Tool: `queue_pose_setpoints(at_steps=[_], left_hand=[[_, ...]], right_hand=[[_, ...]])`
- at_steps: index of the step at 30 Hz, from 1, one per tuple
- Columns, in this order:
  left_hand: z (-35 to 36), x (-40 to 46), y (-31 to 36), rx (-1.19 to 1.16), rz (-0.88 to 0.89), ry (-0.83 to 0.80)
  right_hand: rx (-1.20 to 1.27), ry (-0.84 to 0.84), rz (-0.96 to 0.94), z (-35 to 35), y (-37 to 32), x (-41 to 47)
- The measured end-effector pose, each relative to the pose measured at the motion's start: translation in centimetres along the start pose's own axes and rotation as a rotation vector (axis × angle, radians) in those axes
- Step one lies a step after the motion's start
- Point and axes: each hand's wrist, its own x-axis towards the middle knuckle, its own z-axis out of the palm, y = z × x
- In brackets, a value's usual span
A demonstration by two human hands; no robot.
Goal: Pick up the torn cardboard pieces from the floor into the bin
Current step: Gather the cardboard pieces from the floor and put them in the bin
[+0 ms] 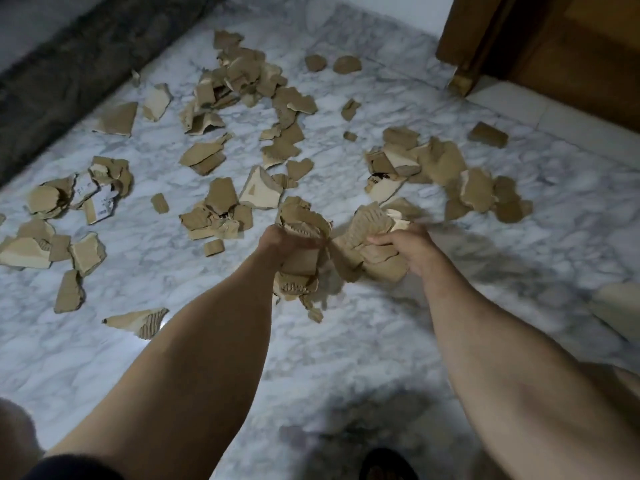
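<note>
Gripping a bundle of torn cardboard in each fist, the left hand (pixel 277 242) and the right hand (pixel 412 249) are held out side by side above the marble floor (pixel 346 341), fingers curled tight round the scraps. The left bundle (pixel 299 258) is seen hanging below the fist, while the right bundle (pixel 372 244) is smeared by motion and its edges are hard to make out. The fingertips of both hands are hidden behind the cardboard. Many more torn cardboard pieces (pixel 242 84) are scattered across the white, grey-veined floor ahead and to both sides. A dark rug (pixel 69 64) is cut off at the upper left, and wooden furniture (pixel 554 46) at the upper right. A pale object (pixel 616 313) at the right edge is too blurred to be identified. A dark shoe (pixel 384 462) is partly shown at the bottom edge.
</note>
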Motion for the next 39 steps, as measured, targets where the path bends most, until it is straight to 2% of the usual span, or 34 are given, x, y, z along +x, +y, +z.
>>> queue_pose_setpoints(at_steps=[3, 7, 9, 13, 17, 21, 25, 27, 31, 36, 39], left_hand=[[0.8, 0.4, 2.5, -0.018, 0.022, 0.016], [1.0, 1.1, 5.2, 0.071, 0.038, 0.068], [1.2, 3.3, 5.7, 0.161, 0.074, 0.134], [1.9, 7.3, 6.6, 0.285, 0.089, 0.147], [3.3, 9.6, 6.2, 0.471, 0.101, 0.18], [4.2, 9.4, 6.0, 0.412, 0.097, 0.202], [4.6, 8.4, 6.0, 0.383, 0.089, 0.251], [4.6, 8.1, 6.0, 0.432, 0.082, 0.263], [4.6, 8.5, 5.5, 0.366, 0.103, 0.223], [4.7, 8.4, 4.5, 0.306, 0.091, 0.223], [4.5, 8.5, 4.7, 0.386, 0.092, 0.225]], right_hand=[[0.146, 0.066, 0.022, -3.1, -1.7, 1.2], [0.079, 0.092, 0.065, -4.9, -2.4, 4.6], [0.011, 0.119, 0.064, -5.1, -2.6, 6.9], [-0.161, 0.193, 0.006, -3.9, -3.1, 10.5], [-0.409, 0.267, 0.034, -2.5, -2.2, 12.6], [-0.466, 0.334, 0.069, -1.8, -1.8, 12.9], [-0.552, 0.388, 0.014, -1.2, -2.1, 10.8], [-0.501, 0.392, 0.039, -1.1, -1.9, 10.4], [-0.358, 0.323, 0.093, -1.4, -1.7, 10.3], [0.083, 0.206, 0.096, -2.0, -4.0, 9.9], [0.099, 0.194, 0.099, -1.2, -4.6, 13.2]])
